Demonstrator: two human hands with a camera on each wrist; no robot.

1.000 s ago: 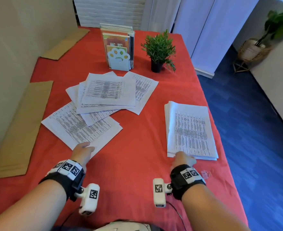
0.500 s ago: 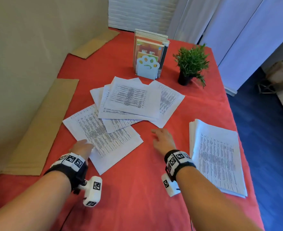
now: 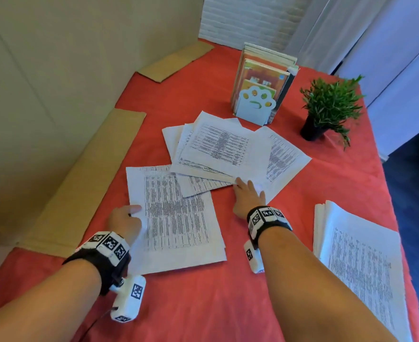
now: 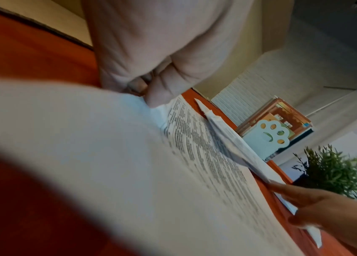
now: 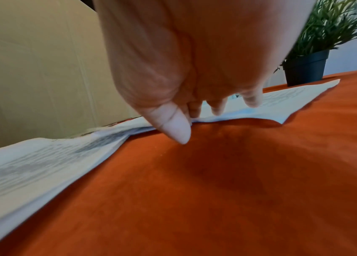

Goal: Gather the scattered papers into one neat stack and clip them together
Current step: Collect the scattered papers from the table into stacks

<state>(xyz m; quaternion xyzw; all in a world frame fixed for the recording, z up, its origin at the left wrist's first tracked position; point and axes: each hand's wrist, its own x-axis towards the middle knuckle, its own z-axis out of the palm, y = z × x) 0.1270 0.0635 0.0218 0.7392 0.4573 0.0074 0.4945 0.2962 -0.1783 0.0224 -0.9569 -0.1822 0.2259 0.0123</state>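
Several printed sheets lie fanned in a loose pile (image 3: 225,146) mid-table on the red cloth. A separate near sheet (image 3: 176,218) lies in front of it, partly under the pile. My left hand (image 3: 126,219) holds this sheet's left edge, thumb (image 4: 157,97) on top and fingers curled at the edge. My right hand (image 3: 249,195) lies flat, straight fingers (image 5: 214,109) touching the pile's near edge. A neat stack (image 3: 359,262) sits at the right. No clip shows.
A paw-shaped bookend with books (image 3: 256,104) and a potted plant (image 3: 326,112) stand behind the pile. Cardboard strips (image 3: 85,183) lie along the wall at the left. The table's right edge drops to a blue floor (image 3: 415,193).
My right hand left the neat stack and reached left and forward to the loose pile's near edge. The left hand shifted along the near sheet, which turned squarer to me.
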